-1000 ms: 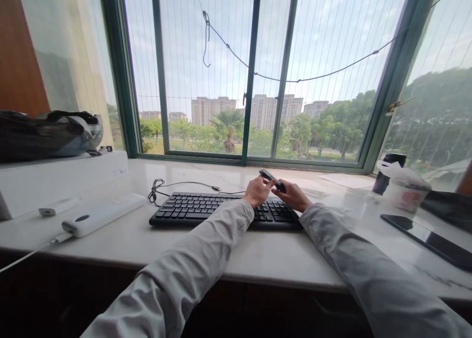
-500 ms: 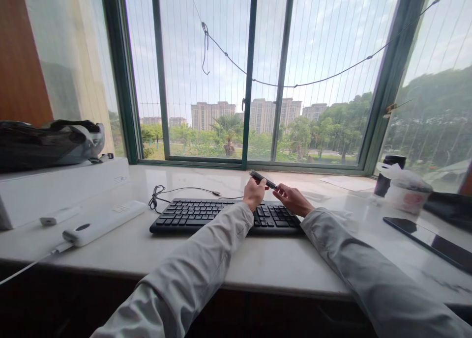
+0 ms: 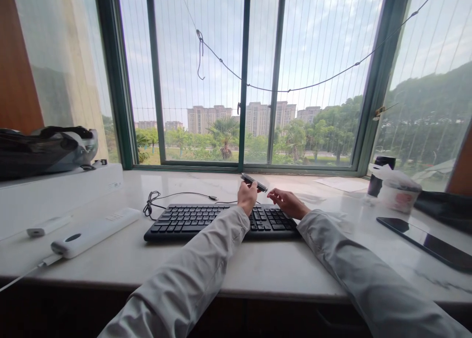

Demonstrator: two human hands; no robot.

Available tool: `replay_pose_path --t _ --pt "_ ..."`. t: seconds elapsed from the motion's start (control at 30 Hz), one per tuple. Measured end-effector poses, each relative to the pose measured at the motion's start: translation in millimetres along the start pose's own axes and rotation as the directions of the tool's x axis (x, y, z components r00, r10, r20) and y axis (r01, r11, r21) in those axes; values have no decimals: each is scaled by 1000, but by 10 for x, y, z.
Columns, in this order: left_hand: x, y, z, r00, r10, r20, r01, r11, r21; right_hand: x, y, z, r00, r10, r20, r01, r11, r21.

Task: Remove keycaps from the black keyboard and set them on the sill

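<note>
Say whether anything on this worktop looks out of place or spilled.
No spill shows. The black cable looks untidy: bunched in loops beside the left end of the keyboard, its plug lying loose.

Slim dark object [image 3: 255,183] in left hand [image 3: 247,197] above black keyboard [image 3: 184,221]

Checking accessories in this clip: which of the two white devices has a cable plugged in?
The longer device, nearer the left hand: a white cable enters its near end. The shorter device, further left, shows none.
</note>
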State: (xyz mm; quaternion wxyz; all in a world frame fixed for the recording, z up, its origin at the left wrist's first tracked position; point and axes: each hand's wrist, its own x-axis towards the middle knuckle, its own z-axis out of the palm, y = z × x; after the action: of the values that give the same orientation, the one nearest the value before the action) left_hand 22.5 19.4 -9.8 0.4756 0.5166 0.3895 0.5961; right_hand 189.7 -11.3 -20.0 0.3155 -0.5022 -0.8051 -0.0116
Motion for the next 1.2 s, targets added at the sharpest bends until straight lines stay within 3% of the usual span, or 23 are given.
replay_pose_path --t 0.37,0.9,1.2 --pt "-18 -44 -23 998 -1 57 2 1000 -20 -20 -28 -22 999 13 32 -13 1000 11" --pt "35 -168 -47 997 53 57 -51 998 -32 -26 28 18 998 -64 -27 65 998 25" --pt "9 -171 -55 992 93 90 -94 995 11 -43 55 -1 996 -32 -83 27 997 -66"
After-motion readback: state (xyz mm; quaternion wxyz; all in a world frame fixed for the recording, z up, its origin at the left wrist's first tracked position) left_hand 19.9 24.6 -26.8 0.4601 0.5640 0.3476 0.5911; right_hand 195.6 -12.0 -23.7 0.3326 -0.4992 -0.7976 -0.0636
